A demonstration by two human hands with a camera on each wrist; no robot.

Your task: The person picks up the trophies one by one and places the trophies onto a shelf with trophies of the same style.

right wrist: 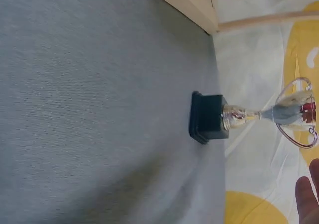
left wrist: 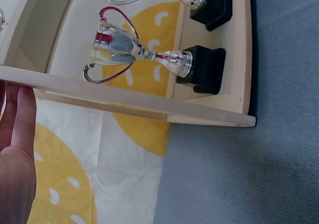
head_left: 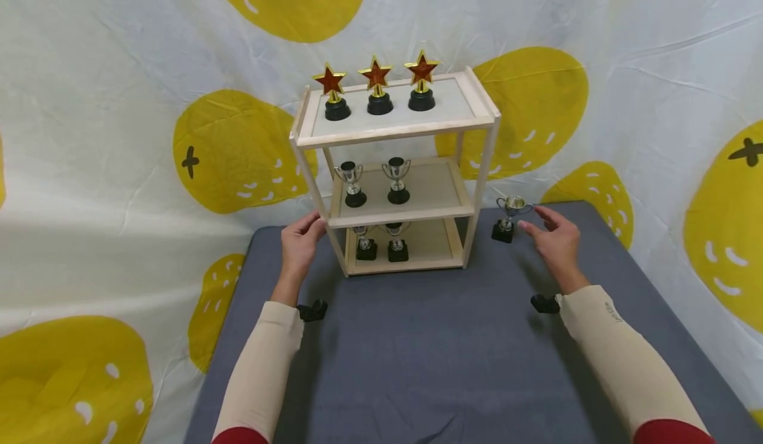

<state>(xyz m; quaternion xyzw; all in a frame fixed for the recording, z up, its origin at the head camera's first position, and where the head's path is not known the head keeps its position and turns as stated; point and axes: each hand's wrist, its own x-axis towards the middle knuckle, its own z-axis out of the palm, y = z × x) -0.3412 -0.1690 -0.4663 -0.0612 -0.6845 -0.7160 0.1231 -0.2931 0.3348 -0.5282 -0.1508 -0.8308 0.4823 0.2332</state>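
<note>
A three-tier wooden shelf (head_left: 402,221) stands on the cloth-covered table. My left hand (head_left: 300,245) holds its left front post, fingertips (left wrist: 25,107) against the wood in the left wrist view. To the right of the shelf, a silver trophy cup (head_left: 506,226) with two handles stands upright on its black base. Close by its right handle is my right hand (head_left: 557,242), thumb and forefinger spread. In the right wrist view, the fingers (right wrist: 305,196) are apart from the trophy cup (right wrist: 212,117); most of the hand is out of that frame.
Three star trophies (head_left: 379,104) line the top tier. Two silver cups (head_left: 399,195) stand on the middle tier and two more (head_left: 397,252) on the bottom, their tops partly hidden. Behind hangs a white curtain (head_left: 143,66) with yellow shapes. Grey cloth (head_left: 417,351) covers the table.
</note>
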